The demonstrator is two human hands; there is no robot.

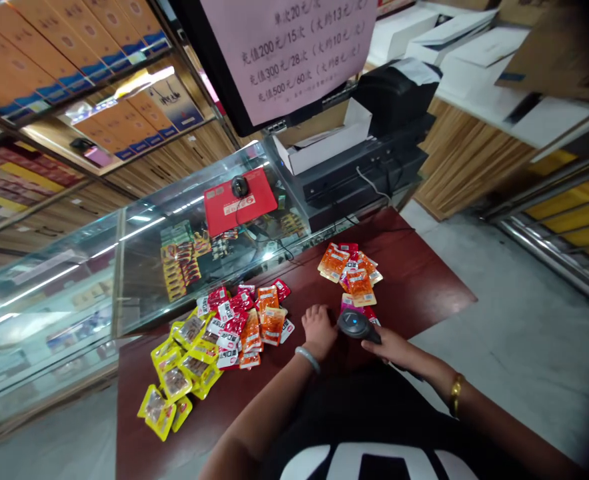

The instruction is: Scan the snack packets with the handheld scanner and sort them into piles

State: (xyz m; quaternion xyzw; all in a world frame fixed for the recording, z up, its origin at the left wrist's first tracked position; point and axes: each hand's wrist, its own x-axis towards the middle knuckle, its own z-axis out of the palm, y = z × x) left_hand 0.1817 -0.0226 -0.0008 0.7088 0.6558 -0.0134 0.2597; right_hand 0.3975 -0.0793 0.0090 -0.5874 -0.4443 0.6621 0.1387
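Observation:
My right hand (388, 347) is wrapped around the handle of a dark barcode scanner (354, 325) with a small blue light on top. Under and just beyond the scanner head lies a pile of orange, red and purple snack packets (360, 287). My left hand (319, 328) rests on the dark red tabletop (279, 400), fingers stretched forward and nothing visible in them. To its left is a larger heap, with orange packets (273, 325) nearest, red-and-white packets (231, 323) beside them, and yellow packets (177, 383) farthest left.
Beyond the table is a glass display counter (147, 267) with a red mouse pad (241, 200) and black mouse (239, 187) on it. A monitor with a pink paper sign (294, 53) stands behind, near a black cash drawer (359, 173). Shelves with orange boxes (74, 40) line the left.

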